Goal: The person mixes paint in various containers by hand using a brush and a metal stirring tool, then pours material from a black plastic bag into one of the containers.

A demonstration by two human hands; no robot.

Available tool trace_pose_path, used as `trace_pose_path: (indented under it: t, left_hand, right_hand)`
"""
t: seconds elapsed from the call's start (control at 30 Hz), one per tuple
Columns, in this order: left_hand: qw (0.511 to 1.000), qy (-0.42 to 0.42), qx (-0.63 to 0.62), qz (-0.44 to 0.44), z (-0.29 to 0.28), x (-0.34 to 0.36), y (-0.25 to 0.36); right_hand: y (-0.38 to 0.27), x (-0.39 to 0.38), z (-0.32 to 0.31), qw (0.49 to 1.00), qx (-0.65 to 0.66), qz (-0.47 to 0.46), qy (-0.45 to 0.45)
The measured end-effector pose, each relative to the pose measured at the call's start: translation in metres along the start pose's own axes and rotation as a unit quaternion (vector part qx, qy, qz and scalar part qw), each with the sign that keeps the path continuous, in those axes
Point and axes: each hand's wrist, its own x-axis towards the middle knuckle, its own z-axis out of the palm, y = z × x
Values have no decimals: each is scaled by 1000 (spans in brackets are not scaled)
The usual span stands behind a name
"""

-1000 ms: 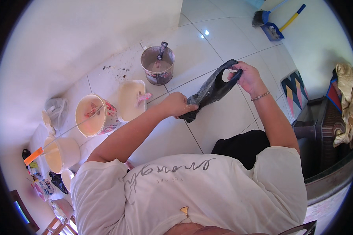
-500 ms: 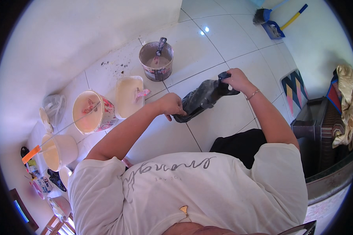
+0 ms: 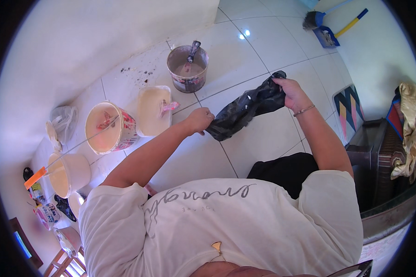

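Observation:
A black plastic bag (image 3: 248,108) is stretched between my two hands above the tiled floor. My left hand (image 3: 199,121) is closed on its lower left end, fingers curled round the plastic. At the upper right end, my right hand (image 3: 290,91) pinches the bag's bunched corner. Just beyond my left hand lies a shallow cream tub (image 3: 141,111) with a pink-stained tool handle (image 3: 169,107) in it. A bucket of greyish mix (image 3: 191,83) stands farther off, a dark-handled tool (image 3: 193,51) leaning inside it.
On the left stand a large bucket (image 3: 127,132) with pale contents, a cream bucket (image 3: 82,168) and a clear plastic bag (image 3: 65,121). A blue dustpan (image 3: 327,38) and a broom (image 3: 312,20) are at the far right. Dark furniture (image 3: 366,145) stands at right.
The black bag is pulled longer and flatter between my hands. My right hand has moved slightly right and farther away, and the view has shifted a little.

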Motion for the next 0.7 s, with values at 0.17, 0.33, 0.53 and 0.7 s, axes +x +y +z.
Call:
trace_pose_path:
  t: [0.17, 0.33, 0.53, 0.7]
  left_hand:
    - [983, 44, -89, 152, 22, -10, 40]
    - [982, 73, 71, 162, 43, -21, 62]
    - [975, -77, -191, 84, -7, -8, 37]
    - [910, -168, -361, 112, -32, -4, 42]
  right_hand:
    - [-3, -3, 4, 995, 27, -1, -92]
    - [-6, -28, 45, 995, 58, -40, -75]
    - [-21, -34, 26, 990, 32, -23, -139]
    - [-27, -25, 3, 969, -100, -7, -227]
